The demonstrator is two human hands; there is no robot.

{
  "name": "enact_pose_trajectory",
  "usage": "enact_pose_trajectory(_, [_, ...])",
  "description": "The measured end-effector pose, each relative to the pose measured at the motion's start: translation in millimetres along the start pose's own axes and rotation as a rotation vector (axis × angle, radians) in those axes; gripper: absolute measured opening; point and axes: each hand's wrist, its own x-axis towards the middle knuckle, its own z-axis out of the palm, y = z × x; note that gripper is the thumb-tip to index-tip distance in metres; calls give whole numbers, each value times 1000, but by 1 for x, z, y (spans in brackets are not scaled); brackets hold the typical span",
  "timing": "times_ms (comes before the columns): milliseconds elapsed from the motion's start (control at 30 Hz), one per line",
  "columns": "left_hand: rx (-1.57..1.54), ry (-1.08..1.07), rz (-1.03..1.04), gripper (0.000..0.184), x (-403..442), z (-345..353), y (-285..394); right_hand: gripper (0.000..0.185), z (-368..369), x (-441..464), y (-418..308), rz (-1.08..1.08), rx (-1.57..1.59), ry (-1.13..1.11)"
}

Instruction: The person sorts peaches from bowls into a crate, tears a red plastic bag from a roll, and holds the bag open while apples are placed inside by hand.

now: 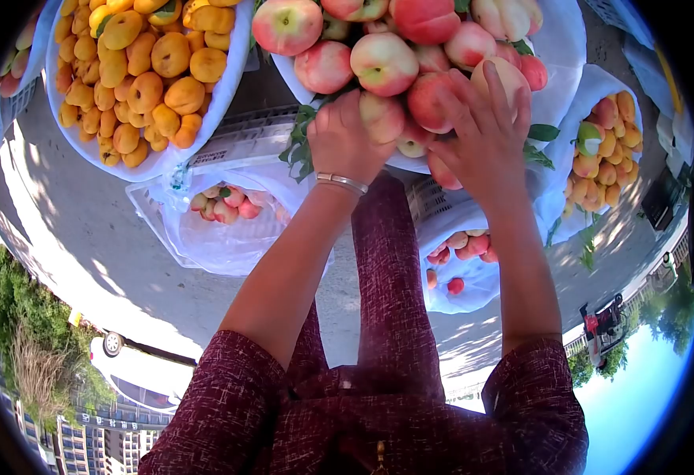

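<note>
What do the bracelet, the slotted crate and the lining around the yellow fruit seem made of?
Bracelet: probably polished metal; it is silvery and shiny. Crate: likely rigid plastic, pale, with regular slots. Lining: thin and whitish, draped over the rim; plastic film or fabric, I can't tell which.

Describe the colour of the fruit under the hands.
The fruit is pinkish-red and pale yellow, clearest in the head view.

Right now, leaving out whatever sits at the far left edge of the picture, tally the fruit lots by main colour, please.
Red-pink: 3 (peach pile at the left hand and right hand, lower-left lot, lower-right lot)
Orange-yellow: 2 (upper-left lot, right-side lot)
Total: 5
</note>
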Motion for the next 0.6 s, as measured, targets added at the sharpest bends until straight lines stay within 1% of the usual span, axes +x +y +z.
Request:
enact_pose_trajectory(67, [4, -23, 6, 74, -3, -14, -5, 76, -1, 6, -1, 13, 0, -68])
enact_pose_trajectory(133, [27, -34, 24, 74, -6, -28, -8, 75, 1, 9, -2, 8, -7, -91])
enact_pose_trajectory(233, [17, -78, -25, 78, -9, -32, -18, 74, 6, 12, -5, -4, -93, -109])
enact_pose_trajectory(267, [16, -74, -28, 81, -9, -32, -22, 74, 7, 14, -5, -11, -137, -111])
enact_pose_trajectory(333, [13, -67, -32, 88, -5, -34, -24, 68, 6, 17, -5, -39, -127, -104])
enact_pose_trajectory(367, [5, -57, -20, 88, -5, -33, -26, 66, 7, 17, -6, -52, -119, -102])
enact_pose_trajectory(467, [-9, -40, -4, 88, -5, -35, -31, 74, 8, 17, -17, -6, -6, -146])
enact_pose_trajectory(567, [-18, -50, -6, 89, -4, -37, -32, 78, 18, 14, -34, 0, 100, -107])
enact_pose_trajectory(600, [-14, -53, 0, 89, -4, -38, -33, 78, 22, 12, -34, -3, 80, -103])
